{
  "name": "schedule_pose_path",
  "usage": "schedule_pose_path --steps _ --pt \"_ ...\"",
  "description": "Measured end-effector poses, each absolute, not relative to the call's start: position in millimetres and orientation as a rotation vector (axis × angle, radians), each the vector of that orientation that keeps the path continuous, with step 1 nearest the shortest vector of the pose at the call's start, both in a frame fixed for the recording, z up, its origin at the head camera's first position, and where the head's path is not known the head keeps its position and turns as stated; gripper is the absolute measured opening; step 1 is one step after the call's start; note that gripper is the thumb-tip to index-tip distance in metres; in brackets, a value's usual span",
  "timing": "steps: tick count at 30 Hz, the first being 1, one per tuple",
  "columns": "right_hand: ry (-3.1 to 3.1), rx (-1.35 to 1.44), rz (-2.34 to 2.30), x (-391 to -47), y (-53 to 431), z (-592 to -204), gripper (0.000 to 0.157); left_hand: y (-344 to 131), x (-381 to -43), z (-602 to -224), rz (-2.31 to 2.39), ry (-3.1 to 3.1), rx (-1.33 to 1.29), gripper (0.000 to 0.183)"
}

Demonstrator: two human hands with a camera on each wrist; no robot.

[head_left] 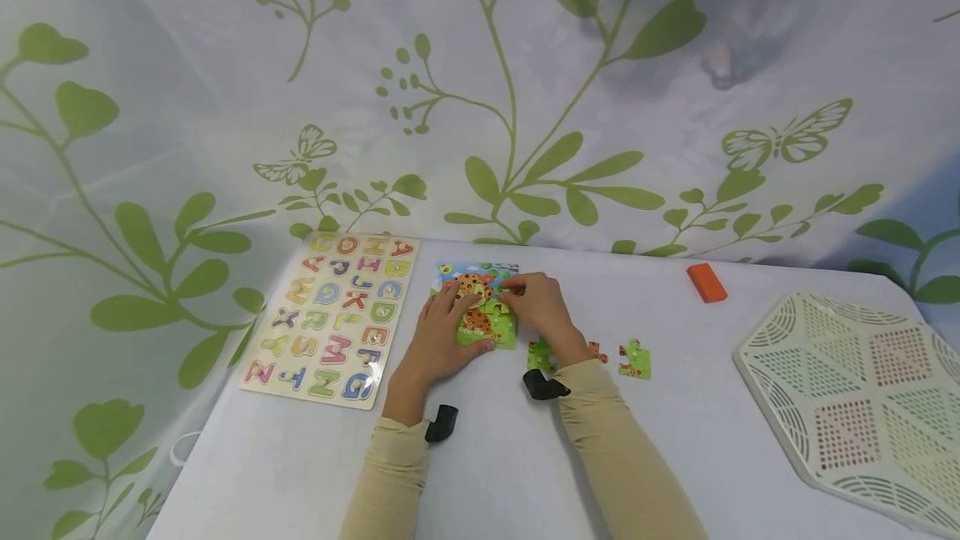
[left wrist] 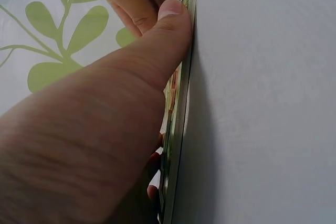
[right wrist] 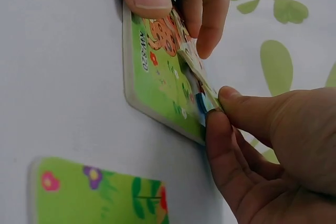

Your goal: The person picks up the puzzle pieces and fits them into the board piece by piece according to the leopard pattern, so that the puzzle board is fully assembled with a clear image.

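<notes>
A jigsaw puzzle [head_left: 495,332] with a spotted leopard on green grass lies in a shallow tray on the white table. My left hand [head_left: 438,336] rests on its left side, fingers spread over the picture, thumb at the near edge. At the right side, my right hand [head_left: 542,305] pinches a puzzle piece [right wrist: 197,72] between thumb and index finger. That piece is tilted up from the tray, over a darker gap. Loose pieces lie nearer and to the right: a green one [head_left: 537,357], one with a green and orange print [head_left: 636,359], and another partly hidden by the right wrist.
At left lies an alphabet board [head_left: 322,319] with coloured knobbed letters. An orange block [head_left: 707,282] sits at the back right. A white lattice-patterned plastic panel [head_left: 847,382] fills the right end. A leaf-printed curtain [head_left: 525,90] hangs behind the table.
</notes>
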State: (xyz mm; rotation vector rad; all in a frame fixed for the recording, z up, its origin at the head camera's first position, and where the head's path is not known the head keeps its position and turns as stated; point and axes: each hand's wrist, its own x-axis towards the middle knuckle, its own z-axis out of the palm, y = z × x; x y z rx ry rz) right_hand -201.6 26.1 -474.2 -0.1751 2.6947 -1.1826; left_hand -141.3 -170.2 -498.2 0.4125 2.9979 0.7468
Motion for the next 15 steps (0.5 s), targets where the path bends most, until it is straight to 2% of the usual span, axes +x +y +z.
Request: schedule_pose_path --steps 5,15 --pt "2.698 -0.165 -1.115 -201.5 20.5 -468.2 0.027 -170.5 -141.2 -498.1 0.733 2.998 0.407 0.074" --pt "2.723 -0.13 -1.115 -198.6 18.2 -465.8 0.024 -169.1 -141.1 -497.4 0.698 3.0 0.411 0.074"
